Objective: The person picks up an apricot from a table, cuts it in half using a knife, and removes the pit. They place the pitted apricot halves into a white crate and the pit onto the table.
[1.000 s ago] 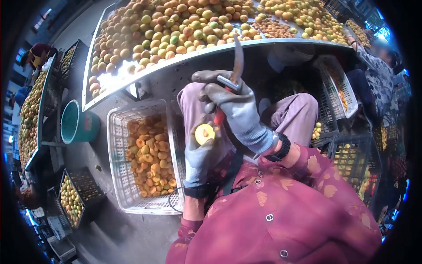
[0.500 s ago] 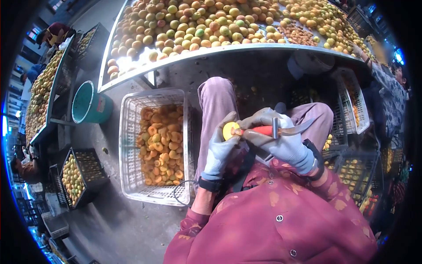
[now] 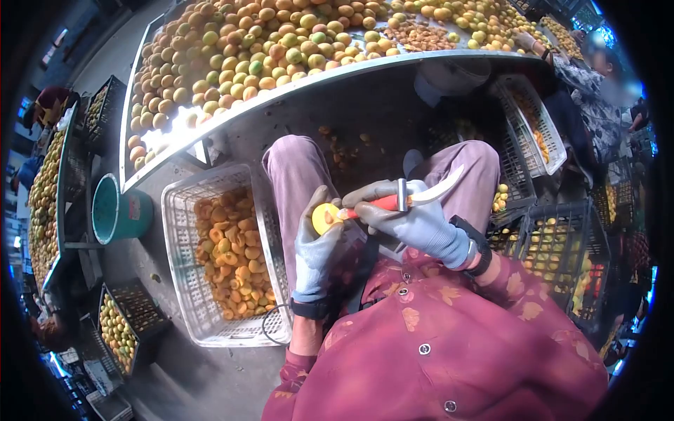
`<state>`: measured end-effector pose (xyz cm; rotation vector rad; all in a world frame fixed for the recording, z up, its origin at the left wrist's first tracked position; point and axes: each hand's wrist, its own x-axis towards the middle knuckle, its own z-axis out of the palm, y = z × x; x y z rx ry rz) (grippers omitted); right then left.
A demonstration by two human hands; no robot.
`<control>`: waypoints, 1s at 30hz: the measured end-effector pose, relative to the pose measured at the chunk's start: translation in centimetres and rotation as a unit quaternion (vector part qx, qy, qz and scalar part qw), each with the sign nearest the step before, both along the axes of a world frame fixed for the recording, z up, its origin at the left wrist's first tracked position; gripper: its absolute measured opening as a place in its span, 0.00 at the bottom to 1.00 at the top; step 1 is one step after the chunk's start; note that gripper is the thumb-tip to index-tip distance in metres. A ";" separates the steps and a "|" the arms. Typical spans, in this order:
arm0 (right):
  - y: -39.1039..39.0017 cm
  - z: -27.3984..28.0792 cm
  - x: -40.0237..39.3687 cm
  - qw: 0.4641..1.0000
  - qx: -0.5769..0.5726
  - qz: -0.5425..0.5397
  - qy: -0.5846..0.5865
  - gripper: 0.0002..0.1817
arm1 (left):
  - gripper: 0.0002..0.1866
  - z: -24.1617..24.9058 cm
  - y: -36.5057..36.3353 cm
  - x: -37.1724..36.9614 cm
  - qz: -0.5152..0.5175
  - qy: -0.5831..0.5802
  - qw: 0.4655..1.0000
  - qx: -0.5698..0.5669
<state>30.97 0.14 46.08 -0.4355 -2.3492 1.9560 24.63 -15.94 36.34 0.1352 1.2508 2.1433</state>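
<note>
In the head view my gloved left hand (image 3: 314, 249) grips a yellow apricot (image 3: 324, 218), its cut face showing. The fingers of my gloved right hand (image 3: 414, 226) wrap around the red handle of a knife (image 3: 385, 203). Its curved blade points away from the fruit, up and to the right, while the handle end meets the apricot at a brownish pit. Both hands are above my lap, between my knees. Left of my leg, a white plastic crate (image 3: 178, 270) holds many halved apricots (image 3: 235, 259).
A metal-edged table (image 3: 295, 82) heaped with whole apricots and a pile of pits spans the front. A teal bucket (image 3: 133, 214) stands at left. Black crates of fruit (image 3: 558, 238) sit at right, another crate (image 3: 144, 309) at lower left. A person (image 3: 597, 105) works at far right.
My view has shifted, so the table, crate and hands appear farther left. The knife blade now tilts more upward. Both hands keep their hold on the apricot and knife.
</note>
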 end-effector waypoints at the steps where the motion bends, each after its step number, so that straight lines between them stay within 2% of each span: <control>1: 0.0 -0.2 0.0 1.000 0.000 -0.003 -0.001 0.11 | 0.32 0.1 0.2 0.1 -0.003 -0.001 1.000 0.000; 4: -0.1 -1.1 0.0 0.998 -0.045 -0.024 0.046 0.09 | 0.32 0.0 0.6 0.1 0.017 0.048 0.997 -0.057; 6: -0.1 -1.5 0.0 0.996 0.039 -0.013 0.080 0.10 | 0.32 -0.2 0.7 0.2 0.022 0.096 0.992 -0.080; 7: -0.2 -1.5 0.0 0.996 0.039 -0.015 0.080 0.10 | 0.32 -0.1 0.7 0.2 0.021 0.097 0.992 -0.080; 9: -0.5 -1.5 0.2 0.987 0.120 -0.010 0.106 0.10 | 0.30 0.0 0.7 0.2 0.006 0.096 0.991 -0.093; 13: -0.6 -1.9 0.2 0.979 0.158 0.003 0.125 0.09 | 0.30 -0.2 0.9 0.5 0.014 0.151 0.983 -0.105; 17: 0.1 -1.6 -0.2 0.993 0.100 0.029 0.063 0.09 | 0.29 -0.2 1.0 0.7 0.006 0.159 0.977 -0.143; 19: 0.1 -2.4 0.0 0.989 0.116 0.029 0.086 0.09 | 0.29 -0.6 1.1 0.6 0.005 0.144 0.979 -0.143; 21: -0.2 -3.0 0.2 0.937 0.298 0.058 0.172 0.10 | 0.29 -1.5 1.0 0.3 -0.013 0.193 0.974 -0.118; 23: -0.1 -3.2 0.1 0.937 0.301 0.055 0.168 0.10 | 0.30 -1.0 1.2 0.6 -0.006 0.196 0.971 -0.134; 25: 0.1 -3.5 -0.2 0.957 0.240 0.050 0.158 0.10 | 0.30 -1.1 1.2 0.7 0.002 0.198 0.968 -0.151; 27: 0.4 -3.1 -0.3 0.943 0.286 0.052 0.164 0.10 | 0.30 -1.4 1.2 0.5 -0.015 0.296 0.938 -0.182; 28: 0.8 -3.0 -0.5 0.966 0.234 0.048 0.099 0.09 | 0.30 -0.9 1.2 0.6 -0.018 0.297 0.937 -0.181; 29: 1.2 -2.9 -0.7 0.982 0.179 0.045 0.034 0.09 | 0.30 -0.3 1.1 0.9 -0.020 0.213 0.965 -0.150; 30: 1.7 -3.2 -0.7 0.984 0.163 0.062 0.042 0.08 | 0.30 0.3 1.1 1.0 -0.020 0.128 0.984 -0.119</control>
